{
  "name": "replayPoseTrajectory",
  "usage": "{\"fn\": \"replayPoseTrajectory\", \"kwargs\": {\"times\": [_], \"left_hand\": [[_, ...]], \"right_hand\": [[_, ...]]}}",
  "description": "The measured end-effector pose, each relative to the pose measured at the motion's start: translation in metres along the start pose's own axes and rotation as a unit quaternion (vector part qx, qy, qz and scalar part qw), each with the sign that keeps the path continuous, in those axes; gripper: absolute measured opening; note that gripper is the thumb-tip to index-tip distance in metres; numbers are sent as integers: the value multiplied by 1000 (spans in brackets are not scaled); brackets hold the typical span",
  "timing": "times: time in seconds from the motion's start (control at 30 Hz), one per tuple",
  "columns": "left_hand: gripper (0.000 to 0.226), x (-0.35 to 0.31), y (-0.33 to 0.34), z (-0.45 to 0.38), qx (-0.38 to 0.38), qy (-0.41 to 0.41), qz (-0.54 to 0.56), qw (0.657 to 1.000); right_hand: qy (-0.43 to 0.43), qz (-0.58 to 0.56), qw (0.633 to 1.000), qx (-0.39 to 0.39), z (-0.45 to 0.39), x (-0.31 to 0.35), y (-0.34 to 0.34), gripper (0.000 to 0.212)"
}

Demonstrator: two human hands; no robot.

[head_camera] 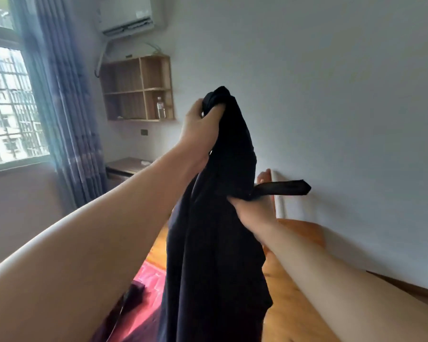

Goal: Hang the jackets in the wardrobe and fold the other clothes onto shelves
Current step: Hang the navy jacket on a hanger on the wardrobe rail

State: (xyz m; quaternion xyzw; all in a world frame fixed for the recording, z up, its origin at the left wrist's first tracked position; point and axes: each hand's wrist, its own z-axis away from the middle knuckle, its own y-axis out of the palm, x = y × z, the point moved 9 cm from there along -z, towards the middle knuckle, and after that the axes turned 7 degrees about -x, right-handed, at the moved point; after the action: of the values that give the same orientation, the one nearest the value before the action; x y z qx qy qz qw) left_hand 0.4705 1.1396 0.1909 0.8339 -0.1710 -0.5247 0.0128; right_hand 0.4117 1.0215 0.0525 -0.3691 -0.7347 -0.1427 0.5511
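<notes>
One dark garment (215, 218), gripped by both hands: left (198, 127), right (252, 206).

No words, numbers or signs can be read anywhere. The air conditioner (131, 17) high on the wall has a small mark on its front, but it is too blurry to read. The bottle (160, 108) on the wooden shelf (136, 88) has a label that is too small to make out.
</notes>
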Motion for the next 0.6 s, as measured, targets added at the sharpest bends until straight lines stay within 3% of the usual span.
{"fn": "replayPoseTrajectory", "kwargs": {"times": [0.23,0.3,0.37,0.43,0.53,0.6], "left_hand": [[20,42,29,32,168,-61,76,981],[57,71,42,48,248,-34,6,968],[102,101,62,78,347,-4,-92,933],[119,114,91,119,446,23,-109,888],[104,91,140,177,490,38,-39,870],[75,70,169,210,476,30,-5,879]], "right_hand": [[46,-27,983,-177,10,8,-92,19],[61,-37,971,-227,22,12,-124,5],[71,-49,957,-275,38,20,-158,6],[70,-57,945,-313,59,33,-190,9],[42,-53,937,-344,92,59,-229,15],[33,-32,929,-368,118,73,-255,16]]}}
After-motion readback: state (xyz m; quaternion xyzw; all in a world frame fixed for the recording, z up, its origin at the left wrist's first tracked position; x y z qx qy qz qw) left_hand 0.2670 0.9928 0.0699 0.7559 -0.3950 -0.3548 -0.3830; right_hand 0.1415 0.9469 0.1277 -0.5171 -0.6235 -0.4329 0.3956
